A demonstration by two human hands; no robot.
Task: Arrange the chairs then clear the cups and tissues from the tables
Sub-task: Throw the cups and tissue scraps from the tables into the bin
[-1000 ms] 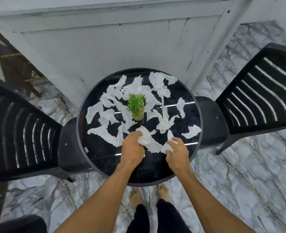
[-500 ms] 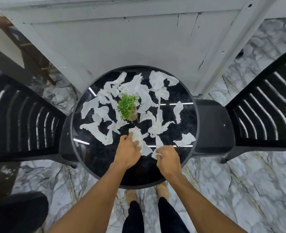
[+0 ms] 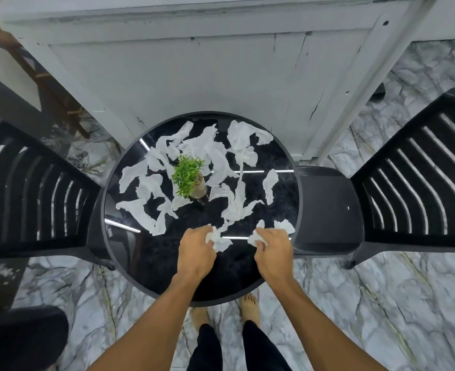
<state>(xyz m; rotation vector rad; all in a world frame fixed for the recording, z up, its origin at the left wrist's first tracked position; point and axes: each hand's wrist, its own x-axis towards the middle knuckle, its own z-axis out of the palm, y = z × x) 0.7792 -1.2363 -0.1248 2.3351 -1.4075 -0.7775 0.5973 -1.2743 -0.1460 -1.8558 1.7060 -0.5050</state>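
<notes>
A: what sort of place?
B: small café or home sitting corner — can't tell which
A: basis?
B: round glass table [image 3: 151,253] with potted plant [image 3: 187,175] centrepiece, black slatted chairs [image 3: 33,188] either side, marble floor [image 3: 381,303], white panelled wall [image 3: 194,76] behind

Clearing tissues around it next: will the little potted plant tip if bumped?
Likely tips easily: the potted plant looks small, foliage wider than its pot. Probably light, so it may slide on the glossy table. Nearby tissue strips crowd its base.
</notes>
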